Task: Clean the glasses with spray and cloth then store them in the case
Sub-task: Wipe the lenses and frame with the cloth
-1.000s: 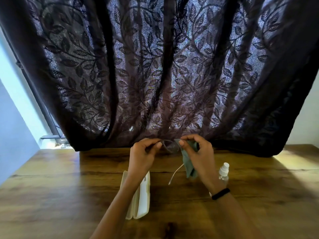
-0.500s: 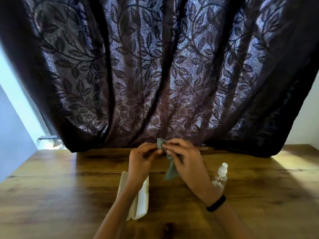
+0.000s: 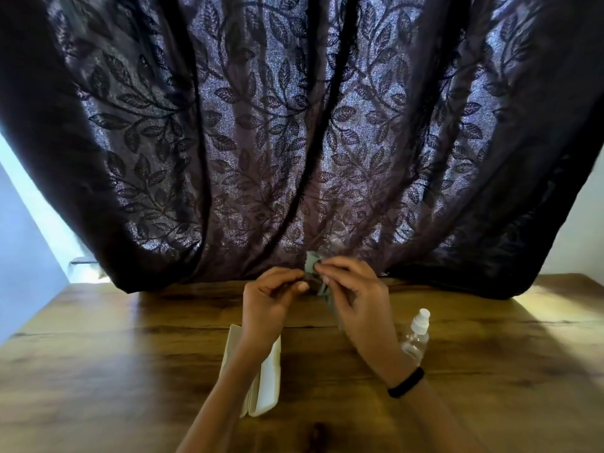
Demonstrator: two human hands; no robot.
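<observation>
Glasses [image 3: 310, 284], mostly hidden, sit pinched in the left hand [image 3: 266, 300] so the right hand [image 3: 354, 297], gripping the cloth [image 3: 314, 263], can rub a lens above the table [image 3: 98, 354].

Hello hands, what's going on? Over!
Left hand pinching glasses, mostly hidden. Right hand rubbing them with cloth. Case open on table, spray bottle standing by. Nothing in the way.

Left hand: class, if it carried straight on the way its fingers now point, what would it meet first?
The left hand points toward the right hand; it would likely meet the green cloth wrapped over the glasses first, though depth is unclear.
</observation>
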